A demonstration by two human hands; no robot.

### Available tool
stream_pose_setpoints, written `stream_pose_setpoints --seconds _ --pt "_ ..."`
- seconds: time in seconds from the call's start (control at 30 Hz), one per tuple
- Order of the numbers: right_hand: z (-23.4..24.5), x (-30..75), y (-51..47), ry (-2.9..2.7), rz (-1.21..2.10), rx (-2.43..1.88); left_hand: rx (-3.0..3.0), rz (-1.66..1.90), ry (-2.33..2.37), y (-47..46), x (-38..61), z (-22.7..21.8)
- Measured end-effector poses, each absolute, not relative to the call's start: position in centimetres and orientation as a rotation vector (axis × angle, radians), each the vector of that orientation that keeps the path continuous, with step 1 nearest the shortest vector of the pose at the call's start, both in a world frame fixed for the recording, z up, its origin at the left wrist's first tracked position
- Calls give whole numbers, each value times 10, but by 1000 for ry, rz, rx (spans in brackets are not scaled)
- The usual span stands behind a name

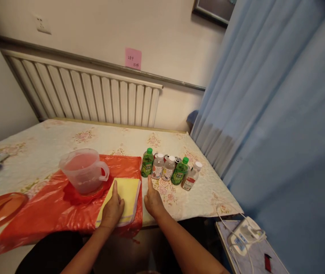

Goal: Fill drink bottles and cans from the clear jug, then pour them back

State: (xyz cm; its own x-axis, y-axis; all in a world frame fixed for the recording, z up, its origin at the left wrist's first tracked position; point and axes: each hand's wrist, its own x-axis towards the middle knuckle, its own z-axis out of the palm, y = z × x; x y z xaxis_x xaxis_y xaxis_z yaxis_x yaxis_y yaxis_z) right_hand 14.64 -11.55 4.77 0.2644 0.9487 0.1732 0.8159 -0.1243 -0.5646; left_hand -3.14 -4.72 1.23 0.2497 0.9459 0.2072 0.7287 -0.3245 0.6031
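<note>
- Two hands are pointing: left hand (pixel 113 209) over the yellow cloth (pixel 129 190), right hand (pixel 153 201) just right of it. Index fingers (pixel 115 188) are sticking out, others curling; can't tell if they're pinching anything.
- Five bottles (pixel 168 170) are standing right of the cloth, probably lined up so all stay visible.
- One pitcher (pixel 84 171) is sitting left of it, red plastic (pixel 46 203) underneath probably shielding the surface (pixel 105 139).

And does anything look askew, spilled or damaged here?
No spill or damage stands out. Slightly untidy, though: the red plastic sheet lies rumpled beneath the pitcher and folded yellow cloth, its near left corner hanging past the front edge of the table.
</note>
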Motion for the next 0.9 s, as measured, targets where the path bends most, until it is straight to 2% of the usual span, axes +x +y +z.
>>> stream_pose_setpoints --seconds 0.9 --pt "33 163 -115 -1566 336 -2012 2177 726 1489 -44 -21 9"
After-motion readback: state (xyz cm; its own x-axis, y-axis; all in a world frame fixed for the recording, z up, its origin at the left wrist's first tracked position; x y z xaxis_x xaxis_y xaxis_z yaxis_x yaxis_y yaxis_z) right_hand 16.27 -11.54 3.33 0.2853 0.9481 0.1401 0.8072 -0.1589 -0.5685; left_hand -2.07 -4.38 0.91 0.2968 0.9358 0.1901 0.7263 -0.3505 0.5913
